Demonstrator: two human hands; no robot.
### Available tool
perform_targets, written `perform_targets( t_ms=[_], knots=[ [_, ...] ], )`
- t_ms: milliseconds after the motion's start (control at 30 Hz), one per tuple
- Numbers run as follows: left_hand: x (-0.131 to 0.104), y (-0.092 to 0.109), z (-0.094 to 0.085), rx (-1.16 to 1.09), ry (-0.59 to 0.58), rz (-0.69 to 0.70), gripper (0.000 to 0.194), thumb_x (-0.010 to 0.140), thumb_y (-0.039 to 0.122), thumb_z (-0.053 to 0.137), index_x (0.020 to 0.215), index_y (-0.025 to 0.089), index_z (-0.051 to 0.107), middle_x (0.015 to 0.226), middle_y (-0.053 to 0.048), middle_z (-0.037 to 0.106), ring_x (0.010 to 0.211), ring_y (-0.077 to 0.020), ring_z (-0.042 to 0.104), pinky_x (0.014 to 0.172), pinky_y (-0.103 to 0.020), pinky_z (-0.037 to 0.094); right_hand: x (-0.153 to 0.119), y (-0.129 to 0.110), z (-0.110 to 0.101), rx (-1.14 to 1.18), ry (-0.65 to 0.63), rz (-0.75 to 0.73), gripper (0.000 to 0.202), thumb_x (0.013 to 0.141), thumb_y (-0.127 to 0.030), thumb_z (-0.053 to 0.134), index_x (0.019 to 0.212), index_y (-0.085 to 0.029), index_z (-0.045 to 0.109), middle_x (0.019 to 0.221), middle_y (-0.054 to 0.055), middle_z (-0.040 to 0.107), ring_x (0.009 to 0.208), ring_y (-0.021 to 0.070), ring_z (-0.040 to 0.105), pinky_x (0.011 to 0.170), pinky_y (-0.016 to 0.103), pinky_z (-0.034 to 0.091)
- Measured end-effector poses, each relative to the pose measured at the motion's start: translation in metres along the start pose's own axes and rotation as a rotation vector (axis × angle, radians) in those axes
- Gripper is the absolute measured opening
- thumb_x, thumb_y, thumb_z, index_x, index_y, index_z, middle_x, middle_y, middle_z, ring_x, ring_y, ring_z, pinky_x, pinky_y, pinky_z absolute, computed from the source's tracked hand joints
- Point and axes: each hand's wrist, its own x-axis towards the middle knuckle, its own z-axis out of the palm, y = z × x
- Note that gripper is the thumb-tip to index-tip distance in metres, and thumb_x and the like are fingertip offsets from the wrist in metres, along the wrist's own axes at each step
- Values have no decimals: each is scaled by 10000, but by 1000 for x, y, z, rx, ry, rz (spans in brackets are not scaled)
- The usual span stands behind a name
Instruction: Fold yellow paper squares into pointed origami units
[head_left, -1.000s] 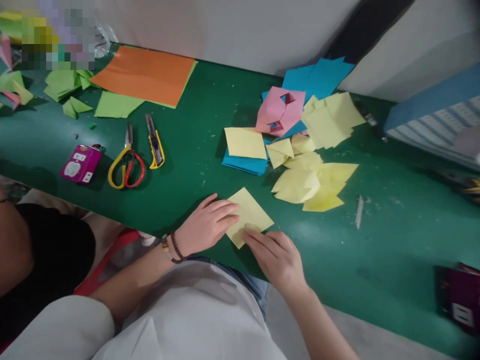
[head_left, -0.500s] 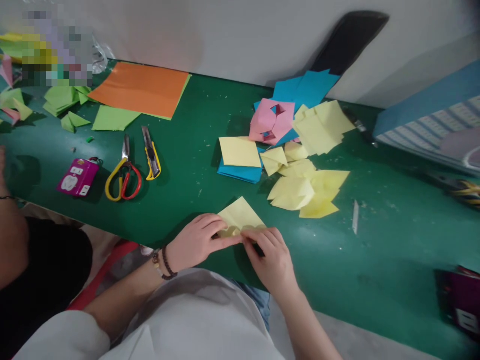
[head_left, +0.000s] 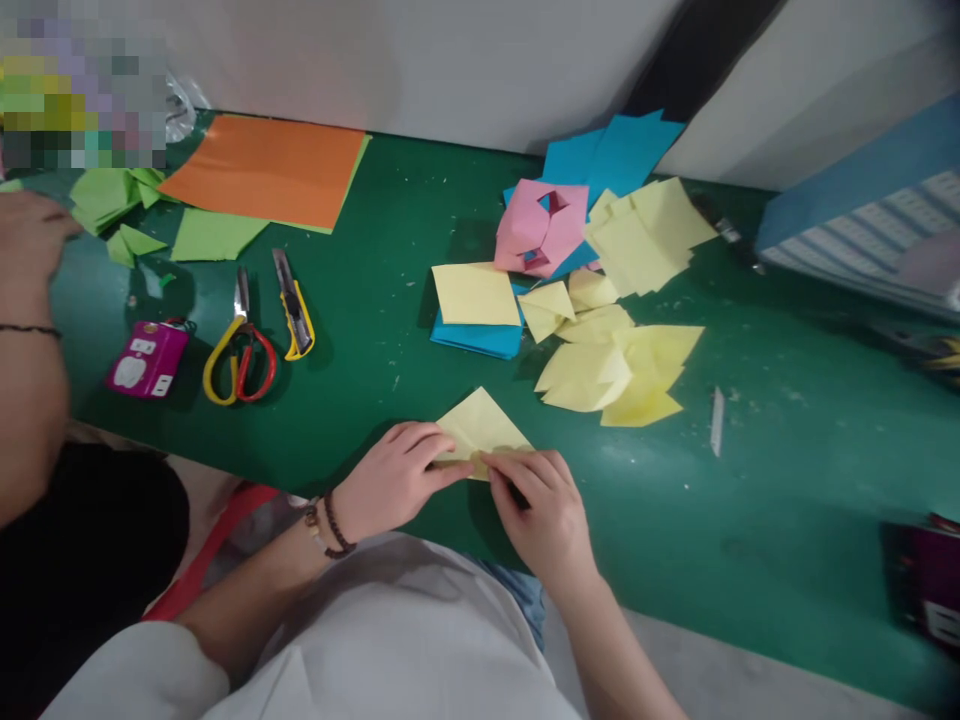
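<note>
A yellow paper square point(head_left: 480, 425) lies on the green table point(head_left: 750, 500) near its front edge, its near corner folded up into a triangle. My left hand point(head_left: 394, 480) pinches the left end of the folded edge. My right hand point(head_left: 540, 510) presses the right end of that edge with its fingertips. Both hands touch the same sheet.
Behind lie a heap of folded yellow pieces point(head_left: 615, 370), a yellow sheet on blue paper point(head_left: 474, 295), a pink folded model point(head_left: 541, 225), and orange paper point(head_left: 266, 170). Scissors point(head_left: 238, 350), a utility knife point(head_left: 292, 305) and a purple box point(head_left: 146, 358) sit left. Another person's hand point(head_left: 30, 235) reaches in.
The near corner of the yellow sheet has been folded up and my fingers now press its crease. The other person's hand has come in over the table at the left.
</note>
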Motion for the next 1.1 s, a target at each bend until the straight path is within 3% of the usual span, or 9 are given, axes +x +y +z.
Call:
perform_targets(
  t_ms=[400,733,1100],
  knots=[
    [1,1,-1,12,-22,-19,321,969,165,448,1228,279,600,1128,-55,588,1152,-206,478,932,-356,423,1,0,1,-11,15,-5,163,855,-123,602,984,-201,665,828,42,679,761,180,569,707,343,520],
    [7,-5,-11,177,-141,183,373,988,153,389,1333,192,527,1435,-2,503,1151,-207,464,991,-380,365,2,0,1,-9,24,-7,169,848,-105,601,973,-202,661,822,43,672,759,178,568,710,349,532],
    [15,-11,-18,103,-190,167,367,978,152,404,1290,265,562,1414,41,526,1158,-207,455,932,-373,372,0,-1,-4,10,8,24,187,843,-103,601,993,-205,647,839,34,687,766,179,578,713,340,524]
  ],
)
